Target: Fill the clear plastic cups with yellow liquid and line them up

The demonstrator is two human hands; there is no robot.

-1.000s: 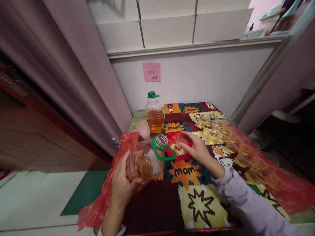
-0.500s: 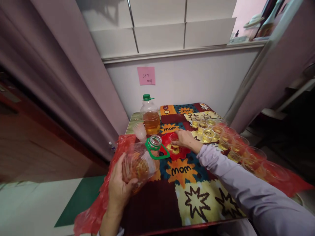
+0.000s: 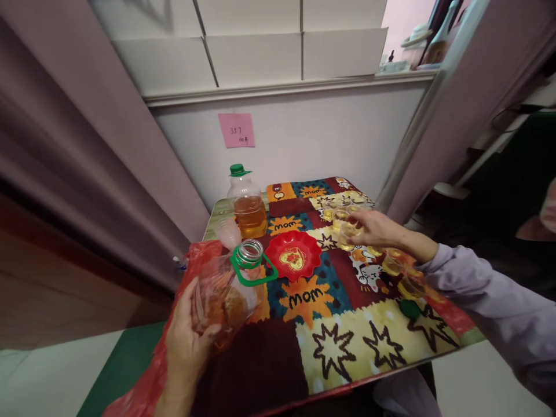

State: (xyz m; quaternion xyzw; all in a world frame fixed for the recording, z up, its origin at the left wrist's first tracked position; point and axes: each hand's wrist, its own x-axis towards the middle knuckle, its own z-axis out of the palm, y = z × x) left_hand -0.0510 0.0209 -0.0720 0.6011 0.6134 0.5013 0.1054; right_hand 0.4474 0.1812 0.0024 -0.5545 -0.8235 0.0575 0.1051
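Observation:
My left hand (image 3: 186, 333) is wrapped round the lower side of a clear plastic jug (image 3: 226, 301) with amber liquid in it. The jug leans toward the red plate; its mouth is uncapped, with a green handle (image 3: 260, 282) round the neck. Over on the right, my right hand (image 3: 376, 230) grips a small clear plastic cup (image 3: 348, 236) by its rim, among several cups (image 3: 412, 284) of yellowish liquid. My forearm hides some of them. Between my hands lies a scalloped red plate (image 3: 313, 263) with nothing on it.
Behind the held jug stand a stack of clear cups (image 3: 227, 234) and a second jug (image 3: 249, 215) with a green cap. A loose green cap (image 3: 409, 309) lies near the table's right front. Red plastic sheeting (image 3: 147, 370) hangs off the left edge. A wall rises behind the table.
My right hand has moved from above the red plate to the cups on the right, taking a cup along. The left hand still holds the jug. My view has shifted to the right.

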